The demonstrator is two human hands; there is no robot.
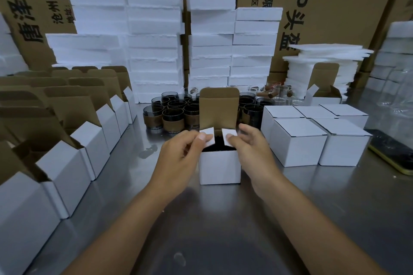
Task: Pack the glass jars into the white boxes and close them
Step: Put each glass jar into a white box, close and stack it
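Note:
A small white box (220, 167) stands on the metal table in front of me, its brown lid flap (218, 107) upright at the back. Something dark shows inside between the two side flaps. My left hand (181, 152) presses the left side flap (206, 137) inward with the thumb. My right hand (248, 143) presses the right side flap (229, 136) inward the same way. Several dark glass jars (174, 116) with brown bands stand clustered behind the box.
Several open white boxes (67, 163) line the left side. Several shut white boxes (317, 134) sit on the right, with a phone (393, 152) beyond them. White foam stacks (154, 40) and brown cartons fill the back. Clear jars (279, 92) stand behind at the right.

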